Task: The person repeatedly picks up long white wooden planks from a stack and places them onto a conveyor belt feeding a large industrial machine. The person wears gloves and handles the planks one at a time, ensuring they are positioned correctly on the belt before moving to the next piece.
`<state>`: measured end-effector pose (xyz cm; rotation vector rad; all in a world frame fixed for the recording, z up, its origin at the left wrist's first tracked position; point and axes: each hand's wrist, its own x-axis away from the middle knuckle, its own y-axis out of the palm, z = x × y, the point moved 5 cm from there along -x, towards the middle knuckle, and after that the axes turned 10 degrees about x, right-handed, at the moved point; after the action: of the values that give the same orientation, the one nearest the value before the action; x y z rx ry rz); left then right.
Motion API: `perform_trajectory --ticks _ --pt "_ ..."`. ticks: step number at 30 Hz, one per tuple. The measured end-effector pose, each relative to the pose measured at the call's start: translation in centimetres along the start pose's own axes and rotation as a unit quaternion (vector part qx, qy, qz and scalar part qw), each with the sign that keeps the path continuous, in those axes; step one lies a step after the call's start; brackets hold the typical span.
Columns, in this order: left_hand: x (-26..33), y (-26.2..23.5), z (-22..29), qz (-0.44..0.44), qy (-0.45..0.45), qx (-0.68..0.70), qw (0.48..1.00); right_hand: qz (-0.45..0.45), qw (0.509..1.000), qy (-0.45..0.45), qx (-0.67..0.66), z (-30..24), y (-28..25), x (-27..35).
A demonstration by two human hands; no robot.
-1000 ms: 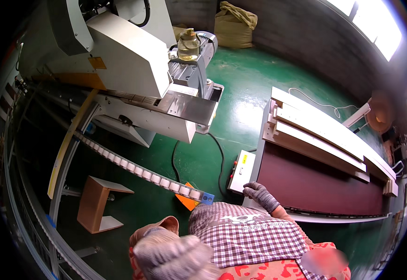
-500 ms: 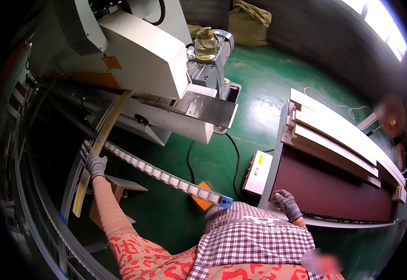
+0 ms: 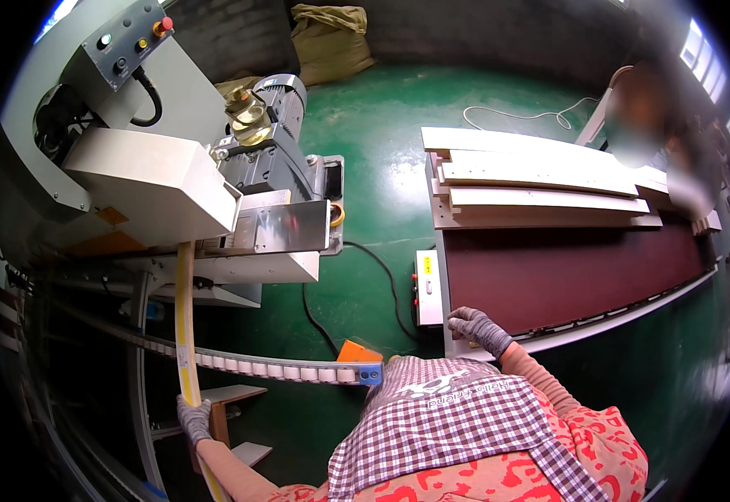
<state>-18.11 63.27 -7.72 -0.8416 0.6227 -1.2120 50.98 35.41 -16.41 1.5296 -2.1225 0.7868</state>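
1. Down at the lower left, the left hand, in a grey glove, is wrapped around a long pale strip, fingers closed on its lower part.
2. The strip rises almost upright from that hand to the underside of the white machine, crossing in front of the roller rail.
3. The rail runs slanting from the left to a blue end cap, with an orange block just behind it.
4. The right hand, also gloved, rests on the near corner of the dark red table, fingers curled down on the edge; it pinches nothing that shows.
5. Pale boards lie stacked on the far side of the table.
6. A grey motor sits on the machine, and a control box with buttons stands at the top left.
7. The floor is green, with a black cable across it.
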Motion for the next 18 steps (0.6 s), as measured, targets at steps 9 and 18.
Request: perform_trajectory --ticks 9,18 --pt "23.2 -2.2 2.6 -0.061 -0.078 0.12 0.988 -0.187 0.959 -0.1 0.187 -7.8 2.8 3.4" --pt "29.6 -1.6 24.7 -0.168 0.171 -0.222 0.945 -0.342 0.908 -0.214 0.111 -10.5 3.6 8.2"
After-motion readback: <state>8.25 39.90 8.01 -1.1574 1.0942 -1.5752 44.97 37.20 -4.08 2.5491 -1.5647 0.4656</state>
